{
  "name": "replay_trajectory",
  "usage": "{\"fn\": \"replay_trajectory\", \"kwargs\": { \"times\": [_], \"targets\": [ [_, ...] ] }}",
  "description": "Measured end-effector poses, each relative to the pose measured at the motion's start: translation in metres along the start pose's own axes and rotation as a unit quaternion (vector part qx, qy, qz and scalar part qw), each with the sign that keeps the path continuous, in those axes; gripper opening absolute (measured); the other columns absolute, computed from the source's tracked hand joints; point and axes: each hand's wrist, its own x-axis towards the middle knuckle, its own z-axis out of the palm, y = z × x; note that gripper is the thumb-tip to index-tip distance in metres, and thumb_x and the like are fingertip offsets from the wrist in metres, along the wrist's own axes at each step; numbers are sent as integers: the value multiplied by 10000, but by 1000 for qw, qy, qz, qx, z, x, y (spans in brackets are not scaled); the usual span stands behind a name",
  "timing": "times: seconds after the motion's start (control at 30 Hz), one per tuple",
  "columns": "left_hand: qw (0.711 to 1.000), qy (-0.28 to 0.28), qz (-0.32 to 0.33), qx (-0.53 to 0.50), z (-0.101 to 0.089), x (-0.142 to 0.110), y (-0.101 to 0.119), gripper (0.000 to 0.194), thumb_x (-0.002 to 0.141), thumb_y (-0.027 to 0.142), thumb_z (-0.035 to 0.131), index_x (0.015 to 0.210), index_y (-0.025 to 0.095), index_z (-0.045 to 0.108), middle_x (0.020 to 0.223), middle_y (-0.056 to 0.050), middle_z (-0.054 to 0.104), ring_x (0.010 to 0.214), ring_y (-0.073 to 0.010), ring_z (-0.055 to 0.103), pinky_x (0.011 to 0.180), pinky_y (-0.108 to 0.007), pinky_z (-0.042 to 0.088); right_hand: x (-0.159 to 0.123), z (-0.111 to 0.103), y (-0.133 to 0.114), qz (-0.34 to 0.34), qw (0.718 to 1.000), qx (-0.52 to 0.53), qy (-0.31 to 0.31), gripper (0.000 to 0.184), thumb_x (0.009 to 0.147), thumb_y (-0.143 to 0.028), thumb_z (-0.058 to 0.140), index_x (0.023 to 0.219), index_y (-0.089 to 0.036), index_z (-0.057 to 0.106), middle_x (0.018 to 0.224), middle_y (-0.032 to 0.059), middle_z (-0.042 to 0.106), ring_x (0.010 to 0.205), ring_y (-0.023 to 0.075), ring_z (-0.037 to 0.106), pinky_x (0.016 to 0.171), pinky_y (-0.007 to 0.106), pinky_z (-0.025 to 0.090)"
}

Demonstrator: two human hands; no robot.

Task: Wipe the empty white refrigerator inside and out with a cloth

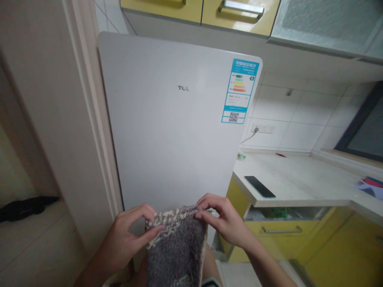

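A dark grey cloth (176, 251) with a cream-flecked top edge hangs down in front of me, its lower part cut off by the frame. My left hand (127, 235) pinches its upper left corner between thumb and fingers. At the upper right corner, my right hand (221, 217) grips the same edge, so the top is stretched between both hands. Right behind the cloth stands a white refrigerator (167, 139) with TCL lettering and a blue energy label (241, 91) at its upper right.
To the right, a white countertop (287, 179) carries a black phone (259, 186) near its edge. Yellow cabinets (278, 235) are below it, and more yellow cupboards (236, 16) hang above the refrigerator. A door frame (92, 119) stands close on the left. A plug (256, 130) sits in the wall socket.
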Motion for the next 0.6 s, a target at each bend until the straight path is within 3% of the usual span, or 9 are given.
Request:
{"fn": "replay_trajectory", "kwargs": {
  "times": [0.13,0.3,0.5,0.6],
  "targets": [
    [999,4,-30,-27,-9,-3,-12,215,894,302,853,775,243,684,774,24,753,716,-150,740,684,-194,573,6,-1,-4,9,999,21,-26,163,964,-391,821,901,-245,855,985,43,800,950,191,743,867,323,550],
    [998,10,-44,-43,-18,4,-16,234,892,329,846,752,231,686,757,-4,742,714,-165,740,675,-200,590,19,-4,-14,21,1000,-4,-20,279,873,-508,896,825,-238,847,885,33,795,854,183,723,823,324,544],
    [987,82,-67,-123,-15,21,-21,299,797,380,931,749,223,681,762,-5,722,707,-161,737,661,-190,612,30,-21,-23,-3,997,22,-77,297,883,-511,883,889,-215,851,949,47,797,895,180,727,847,318,553],
    [978,105,-79,-165,-11,30,-20,382,738,434,980,721,215,668,729,0,697,670,-152,711,616,-186,596,31,-26,-26,21,997,32,-68,281,907,-481,861,891,-201,833,907,38,787,854,168,702,817,308,541]
  ]
}}
